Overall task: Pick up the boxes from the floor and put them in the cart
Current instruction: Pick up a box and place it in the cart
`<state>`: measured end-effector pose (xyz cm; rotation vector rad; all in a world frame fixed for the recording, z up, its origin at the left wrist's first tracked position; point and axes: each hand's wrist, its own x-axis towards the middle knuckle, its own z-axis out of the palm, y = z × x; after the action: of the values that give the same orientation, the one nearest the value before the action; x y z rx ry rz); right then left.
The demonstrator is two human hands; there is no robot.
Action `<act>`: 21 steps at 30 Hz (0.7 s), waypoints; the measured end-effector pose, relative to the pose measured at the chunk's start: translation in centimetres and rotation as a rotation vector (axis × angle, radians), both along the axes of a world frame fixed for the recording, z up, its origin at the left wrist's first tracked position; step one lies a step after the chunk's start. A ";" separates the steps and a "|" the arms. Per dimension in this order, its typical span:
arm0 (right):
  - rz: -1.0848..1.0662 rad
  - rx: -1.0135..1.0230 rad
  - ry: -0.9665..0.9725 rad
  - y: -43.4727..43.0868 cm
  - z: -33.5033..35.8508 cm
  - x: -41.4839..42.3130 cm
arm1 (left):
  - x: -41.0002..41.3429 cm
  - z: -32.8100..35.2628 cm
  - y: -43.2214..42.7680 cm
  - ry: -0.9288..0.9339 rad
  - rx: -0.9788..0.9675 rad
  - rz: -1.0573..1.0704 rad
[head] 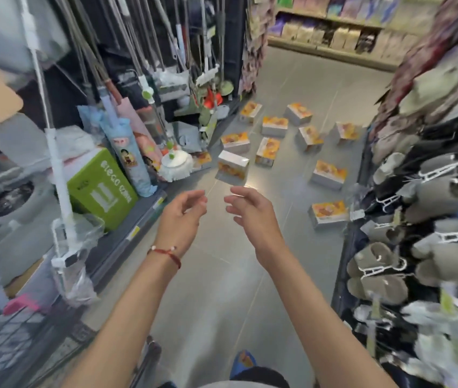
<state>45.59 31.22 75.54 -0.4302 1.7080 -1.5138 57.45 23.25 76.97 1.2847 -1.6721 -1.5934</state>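
Several small white-and-orange boxes lie scattered on the grey aisle floor ahead; the nearest box (232, 167) sits just beyond my fingertips, another box (328, 213) lies to the right. My left hand (183, 217) and my right hand (253, 212) reach forward side by side, fingers relaxed and slightly curled, holding nothing and apart from the boxes. A red string bracelet is on my left wrist. The wire cart (6, 348) shows at the bottom left, blurred.
Left shelf holds mops, a green carton (102, 189) and a round white mop head (176, 165) jutting toward the aisle. Right rack hangs grey slippers (429, 259). The floor (222, 289) runs between them; shelves of goods stand far back.
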 end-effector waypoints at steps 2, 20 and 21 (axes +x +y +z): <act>-0.023 -0.001 0.010 0.8 0.7 -2.8 | -3.0 0.6 0.5 0.019 -0.005 -0.035; -0.085 0.010 -0.059 -8.2 -1.1 -22.1 | -21.8 -2.8 -10.8 -0.007 0.018 -0.096; -0.084 0.022 -0.064 -9.7 -1.4 -23.5 | -23.3 -3.2 -12.3 -0.013 0.025 -0.094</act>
<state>22.08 21.53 74.14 -0.2984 1.7097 -1.5508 34.20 10.93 73.75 1.2482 -1.7490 -1.6678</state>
